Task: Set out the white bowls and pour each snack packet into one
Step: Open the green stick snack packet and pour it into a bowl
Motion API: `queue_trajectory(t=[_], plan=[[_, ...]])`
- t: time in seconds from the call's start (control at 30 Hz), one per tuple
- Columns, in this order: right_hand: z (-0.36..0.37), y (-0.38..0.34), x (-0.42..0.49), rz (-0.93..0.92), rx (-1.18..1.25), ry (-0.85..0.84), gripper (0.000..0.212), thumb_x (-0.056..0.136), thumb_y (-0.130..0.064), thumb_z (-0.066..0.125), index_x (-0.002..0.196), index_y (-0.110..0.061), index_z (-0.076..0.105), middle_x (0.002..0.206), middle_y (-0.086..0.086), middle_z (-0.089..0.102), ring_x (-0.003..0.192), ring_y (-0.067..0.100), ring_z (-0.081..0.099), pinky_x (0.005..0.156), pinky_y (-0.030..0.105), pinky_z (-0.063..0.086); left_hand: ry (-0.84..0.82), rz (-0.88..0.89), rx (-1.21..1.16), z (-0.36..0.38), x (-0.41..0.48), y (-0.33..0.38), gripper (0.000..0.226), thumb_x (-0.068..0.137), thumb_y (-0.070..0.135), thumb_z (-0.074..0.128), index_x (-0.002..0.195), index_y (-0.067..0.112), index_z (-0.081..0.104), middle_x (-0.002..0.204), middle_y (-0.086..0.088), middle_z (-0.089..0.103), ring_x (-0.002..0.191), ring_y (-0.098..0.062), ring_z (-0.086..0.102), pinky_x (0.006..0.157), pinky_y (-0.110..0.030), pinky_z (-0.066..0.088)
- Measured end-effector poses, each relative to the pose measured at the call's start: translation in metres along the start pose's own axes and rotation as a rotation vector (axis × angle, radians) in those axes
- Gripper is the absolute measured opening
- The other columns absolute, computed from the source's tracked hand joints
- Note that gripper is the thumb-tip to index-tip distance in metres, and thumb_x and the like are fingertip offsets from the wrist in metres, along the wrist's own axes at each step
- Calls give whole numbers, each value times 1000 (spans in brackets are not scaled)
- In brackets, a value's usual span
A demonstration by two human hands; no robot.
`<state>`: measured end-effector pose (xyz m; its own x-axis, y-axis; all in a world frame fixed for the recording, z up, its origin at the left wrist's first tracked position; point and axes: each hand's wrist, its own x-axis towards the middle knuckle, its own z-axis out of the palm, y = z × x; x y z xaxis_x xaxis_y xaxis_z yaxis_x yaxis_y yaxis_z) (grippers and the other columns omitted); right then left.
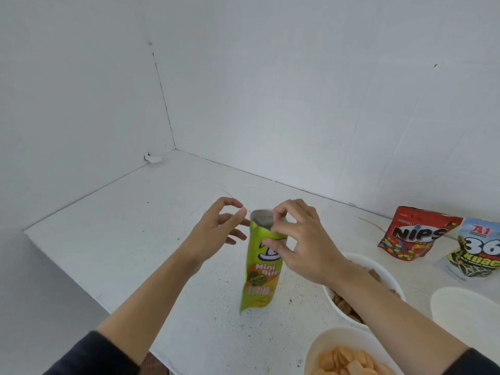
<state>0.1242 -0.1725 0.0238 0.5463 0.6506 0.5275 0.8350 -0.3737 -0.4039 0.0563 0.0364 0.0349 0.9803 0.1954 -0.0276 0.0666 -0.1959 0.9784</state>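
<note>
A green snack packet (259, 277) stands upright on the white table (135, 239), its top torn open and silver inside. My right hand (303, 239) pinches the packet's open top edge with thumb and fingers. My left hand (216, 231) hovers just left of the top, fingers spread and loosely curled, holding nothing. One white bowl (384, 269) behind my right forearm holds brown snack pieces. A second white bowl (324, 345) at the bottom edge holds orange chips. A third white bowl (465, 307) at the right looks empty from this angle.
A red NIPS packet (416, 234) and a white-blue sunflower seed packet (476, 250) stand at the back right against the wall. White walls close the table at the back and left. The table's front-left edge (67, 266) drops off.
</note>
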Motion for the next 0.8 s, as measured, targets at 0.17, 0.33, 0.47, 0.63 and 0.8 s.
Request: queue_trajectory(t=[0.17,0.33,0.47,0.63,0.8], plan=[[-17,-6,22,101,121,250,17,96,-28,61,89,-15,70,117,-7,50,111,15,54,96,44,46,-192,32,-40,18,-23,-23,52,89,39,75,133,31,49,120,1,71,112,-16,70,94,-38,59],[-43,-4,37,187,159,412,18,97,-28,60,86,-16,67,113,-9,53,102,11,59,90,50,49,-71,60,-123,36,-16,-27,58,83,37,82,132,34,51,123,8,70,114,-20,70,92,-38,60],[-66,1,32,320,201,545,25,97,-21,64,78,-4,62,103,-2,49,86,12,57,76,27,46,-35,111,-323,50,-5,-16,56,86,28,77,131,37,44,127,-3,69,116,-27,69,92,-41,60],[-100,11,9,481,216,562,39,98,-29,61,75,-1,49,67,12,49,61,18,44,59,34,35,-91,126,-479,75,5,8,56,90,26,68,134,46,40,128,-14,69,109,-36,70,93,-59,57],[-142,27,-24,580,229,559,30,97,-35,60,84,-9,53,79,13,62,77,29,62,65,42,48,-176,135,-456,111,8,29,37,93,24,63,119,41,42,126,-25,65,99,-37,69,89,-62,58]])
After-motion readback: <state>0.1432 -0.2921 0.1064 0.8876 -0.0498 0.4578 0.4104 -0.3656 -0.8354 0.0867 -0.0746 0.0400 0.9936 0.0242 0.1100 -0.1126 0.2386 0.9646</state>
